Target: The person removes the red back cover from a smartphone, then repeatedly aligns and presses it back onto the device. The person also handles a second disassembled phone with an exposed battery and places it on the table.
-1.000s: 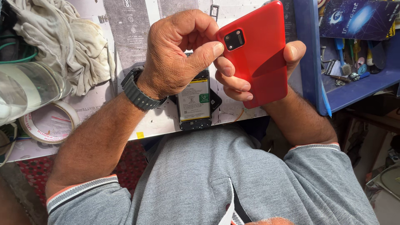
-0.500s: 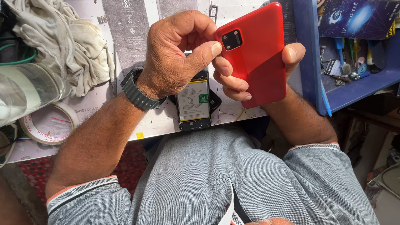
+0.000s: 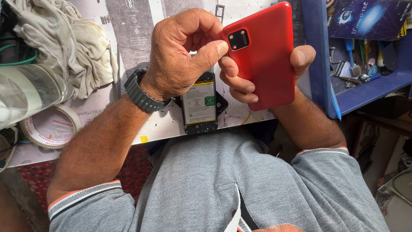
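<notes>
Red phone cover point(image 3: 266, 56) — grey watch point(image 3: 139, 92), blue tray point(image 3: 369, 88).

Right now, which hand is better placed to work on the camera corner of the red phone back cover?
Left. The left hand already has its thumb at the camera corner of the red phone back cover, while the right hand is cradling the cover from behind.

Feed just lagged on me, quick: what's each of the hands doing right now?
Left hand: curled, thumb tip pressing the camera corner of the red phone back cover.
Right hand: closed on the cover, gripping it from behind.
</notes>
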Action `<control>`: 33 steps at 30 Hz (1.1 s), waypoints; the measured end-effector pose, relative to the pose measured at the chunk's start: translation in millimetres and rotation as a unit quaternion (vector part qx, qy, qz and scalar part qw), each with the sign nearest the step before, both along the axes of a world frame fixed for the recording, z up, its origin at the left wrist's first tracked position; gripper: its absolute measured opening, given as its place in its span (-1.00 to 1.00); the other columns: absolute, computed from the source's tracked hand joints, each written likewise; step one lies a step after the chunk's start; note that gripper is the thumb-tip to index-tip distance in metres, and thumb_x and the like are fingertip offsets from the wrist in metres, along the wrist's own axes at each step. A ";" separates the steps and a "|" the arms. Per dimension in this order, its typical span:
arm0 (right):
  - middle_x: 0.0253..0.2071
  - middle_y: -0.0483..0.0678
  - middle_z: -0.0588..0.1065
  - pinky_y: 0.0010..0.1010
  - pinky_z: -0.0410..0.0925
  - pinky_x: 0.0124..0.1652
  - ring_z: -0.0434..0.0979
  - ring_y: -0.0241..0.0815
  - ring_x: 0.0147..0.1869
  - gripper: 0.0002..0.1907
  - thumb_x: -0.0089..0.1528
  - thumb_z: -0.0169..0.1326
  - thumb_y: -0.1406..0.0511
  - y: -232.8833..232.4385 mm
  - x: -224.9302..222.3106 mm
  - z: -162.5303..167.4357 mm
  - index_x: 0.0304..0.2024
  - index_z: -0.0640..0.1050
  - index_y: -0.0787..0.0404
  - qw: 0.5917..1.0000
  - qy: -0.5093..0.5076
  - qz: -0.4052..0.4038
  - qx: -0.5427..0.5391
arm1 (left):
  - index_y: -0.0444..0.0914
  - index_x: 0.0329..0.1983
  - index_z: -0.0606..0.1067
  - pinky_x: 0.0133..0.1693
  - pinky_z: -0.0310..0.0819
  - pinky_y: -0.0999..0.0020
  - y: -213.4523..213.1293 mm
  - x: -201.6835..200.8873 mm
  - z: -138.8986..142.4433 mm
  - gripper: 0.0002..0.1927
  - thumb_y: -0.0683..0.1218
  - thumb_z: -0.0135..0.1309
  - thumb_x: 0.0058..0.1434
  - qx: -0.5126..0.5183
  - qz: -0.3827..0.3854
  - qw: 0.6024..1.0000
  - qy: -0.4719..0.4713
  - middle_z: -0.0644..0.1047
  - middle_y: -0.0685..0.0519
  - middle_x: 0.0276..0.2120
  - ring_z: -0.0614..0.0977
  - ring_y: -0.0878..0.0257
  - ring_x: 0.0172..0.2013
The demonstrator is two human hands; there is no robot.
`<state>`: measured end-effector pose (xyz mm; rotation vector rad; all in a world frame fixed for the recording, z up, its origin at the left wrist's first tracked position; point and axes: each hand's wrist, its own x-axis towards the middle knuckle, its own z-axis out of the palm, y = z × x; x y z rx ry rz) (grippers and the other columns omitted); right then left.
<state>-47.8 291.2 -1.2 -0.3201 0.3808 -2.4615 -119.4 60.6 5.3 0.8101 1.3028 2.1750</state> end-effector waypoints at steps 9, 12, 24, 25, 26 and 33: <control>-0.07 0.23 0.41 -0.44 0.38 -0.51 0.44 -0.22 -0.32 -0.02 0.10 0.20 0.00 1.7 4.5 16.0 0.41 0.24 0.42 0.991 0.005 -0.047 0.126 | -0.38 0.06 0.45 -0.02 0.71 0.43 1.9 -1.3 1.0 -0.91 -0.34 0.05 0.54 -0.010 0.024 0.999 0.042 0.60 -0.01 -0.15 0.69 0.31 -0.14; -0.16 0.17 0.42 -0.45 0.35 -0.49 0.44 -0.27 -0.38 -0.02 0.06 0.23 -0.01 -3.1 13.6 29.1 0.35 0.24 0.42 0.946 0.039 -0.126 0.295 | -0.39 0.05 0.46 -0.08 0.66 0.44 1.5 -3.0 4.2 -0.89 -0.34 0.01 0.51 -0.041 0.031 0.997 0.049 0.60 0.01 -0.13 0.65 0.36 -0.14; 0.08 0.12 0.36 -0.25 0.52 -0.09 0.56 0.03 0.03 -0.20 0.11 0.37 0.26 -30.9 3.8 42.7 0.29 0.26 0.29 0.352 0.524 -0.303 0.714 | -0.36 -0.23 0.51 -0.39 0.40 0.51 -8.4 -10.6 -4.2 -0.71 -0.13 -0.08 0.62 -0.118 0.051 0.991 0.036 0.52 0.03 -0.44 0.51 0.38 -0.46; 0.08 0.12 0.36 -0.22 0.52 -0.10 0.56 0.04 0.02 -0.18 0.07 0.39 0.24 -33.4 4.8 43.7 0.28 0.28 0.29 0.338 0.527 -0.304 0.718 | -0.37 -0.24 0.52 -0.37 0.39 0.51 -7.1 -10.0 -6.6 -0.73 -0.17 -0.05 0.61 -0.120 0.067 0.988 0.063 0.51 0.02 -0.44 0.50 0.38 -0.45; 0.08 0.12 0.37 -0.19 0.52 -0.11 0.56 0.06 0.02 -0.15 0.03 0.41 0.23 -35.0 5.3 44.4 0.27 0.30 0.28 0.325 0.531 -0.305 0.721 | -0.36 -0.16 0.52 -0.28 0.49 0.51 -5.1 -9.6 -9.1 -0.84 -0.21 -0.03 0.53 -0.100 0.082 0.988 0.081 0.55 0.04 -0.35 0.55 0.39 -0.36; 0.04 0.07 0.39 -0.32 0.54 -0.12 0.59 -0.04 0.01 -0.22 0.04 0.44 0.30 -36.4 5.3 41.9 0.20 0.31 0.28 0.308 0.519 -0.284 0.745 | -0.32 -0.13 0.56 -0.24 0.61 0.52 -4.5 -7.2 -18.1 -0.95 -0.26 0.10 0.48 -0.136 0.121 0.980 0.080 0.63 0.08 -0.30 0.66 0.42 -0.30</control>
